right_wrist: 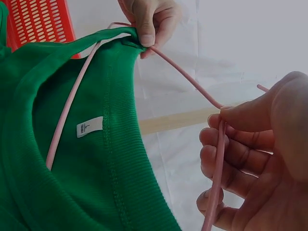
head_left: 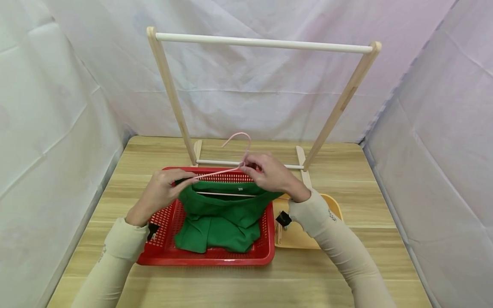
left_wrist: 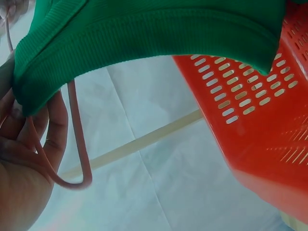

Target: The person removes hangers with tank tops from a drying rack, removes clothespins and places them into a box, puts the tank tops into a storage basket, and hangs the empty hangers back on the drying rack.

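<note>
A green knit top [head_left: 221, 231] with a ribbed neckline lies partly in the red basket [head_left: 208, 262], its neck raised. My left hand [head_left: 163, 188] pinches the neckline edge together with one arm of a pink clothes hanger [head_left: 219, 172]. In the left wrist view, the bent hanger end [left_wrist: 81, 139] sticks out past the ribbed band [left_wrist: 144, 36]. My right hand [head_left: 269, 173] grips the hanger just below its hook. Through the neck opening, the hanger's lower bar [right_wrist: 72, 101] runs inside the top, near a white label [right_wrist: 90, 127].
Behind the basket stands a wooden rack with a white top rail [head_left: 265, 42]. To the right, partly under my right forearm, is a yellow tray [head_left: 308, 243] with small items in it, hard to make out. White cloth walls enclose the wooden table [head_left: 354, 188].
</note>
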{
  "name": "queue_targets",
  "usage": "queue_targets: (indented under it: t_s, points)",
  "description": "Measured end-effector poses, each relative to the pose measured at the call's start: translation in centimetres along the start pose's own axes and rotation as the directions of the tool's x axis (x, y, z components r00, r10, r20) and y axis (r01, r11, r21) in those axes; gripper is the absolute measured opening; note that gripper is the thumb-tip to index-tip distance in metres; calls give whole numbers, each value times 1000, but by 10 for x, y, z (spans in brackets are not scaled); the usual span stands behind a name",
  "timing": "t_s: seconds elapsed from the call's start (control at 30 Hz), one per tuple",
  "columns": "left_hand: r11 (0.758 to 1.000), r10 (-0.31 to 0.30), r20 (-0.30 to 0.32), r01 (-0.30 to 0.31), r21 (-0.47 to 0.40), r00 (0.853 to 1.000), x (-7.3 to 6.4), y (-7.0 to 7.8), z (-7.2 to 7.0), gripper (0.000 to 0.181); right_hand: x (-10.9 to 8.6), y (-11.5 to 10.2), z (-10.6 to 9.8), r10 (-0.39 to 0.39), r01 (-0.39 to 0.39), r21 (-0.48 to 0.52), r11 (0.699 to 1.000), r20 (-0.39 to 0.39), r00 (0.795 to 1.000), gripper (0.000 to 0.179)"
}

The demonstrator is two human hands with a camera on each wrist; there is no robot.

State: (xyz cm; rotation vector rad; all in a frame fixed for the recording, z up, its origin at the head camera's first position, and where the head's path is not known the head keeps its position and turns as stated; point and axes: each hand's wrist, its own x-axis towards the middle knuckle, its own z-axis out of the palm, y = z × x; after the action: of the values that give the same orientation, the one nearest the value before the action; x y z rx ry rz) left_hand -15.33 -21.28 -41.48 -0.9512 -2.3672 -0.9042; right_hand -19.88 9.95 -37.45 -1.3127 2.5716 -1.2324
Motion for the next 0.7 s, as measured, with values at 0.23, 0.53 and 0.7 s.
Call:
queue_targets:
  t_s: [0.23, 0.53, 0.7]
  points:
    - [1000, -10, 5, 10, -16, 1000, -4, -3, -2, 21, -4, 0, -6, 47, -47, 14, 999, 19, 999, 14]
    - [999, -17, -44, 15, -43, 999, -8, -8, -3, 23, -7, 3, -12, 68, -68, 10, 998, -7, 998, 13]
    - [998, -47, -56, 45, -47, 997, -11, -8, -4, 22, -8, 6, -14, 61, -60, 30, 998, -15, 998, 12]
